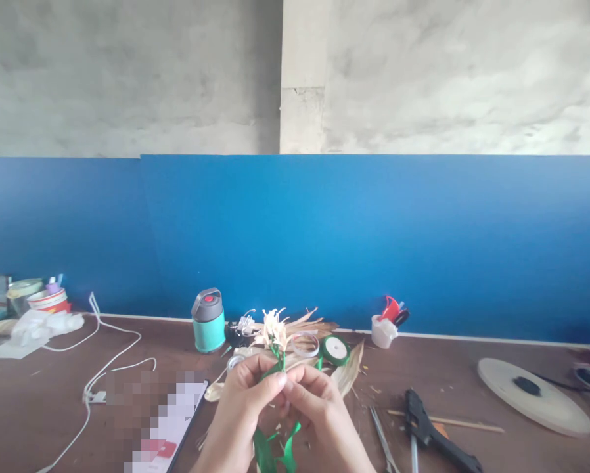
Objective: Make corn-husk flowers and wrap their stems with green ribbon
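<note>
My left hand (246,397) and my right hand (319,404) meet in front of me, thumbs and fingertips pinched together. Between them they hold the green stem of a cream craft flower (274,330), its pointed petals upright above the fingers. Green ribbon (290,450) hangs below my hands in loose curls; its upper part is hidden by the fingers. Just beyond stand a spool of green ribbon (335,349) and a pale ring-shaped roll (305,344), among dry, husk-like leaves (350,373).
A teal flask (209,328) stands behind, left of the flower. Scissors (382,437), a black glue gun (435,430) and a thin stick (467,424) lie right. Further right is a round, pale disc (531,404). A phone (181,414) and white cable (112,368) lie left.
</note>
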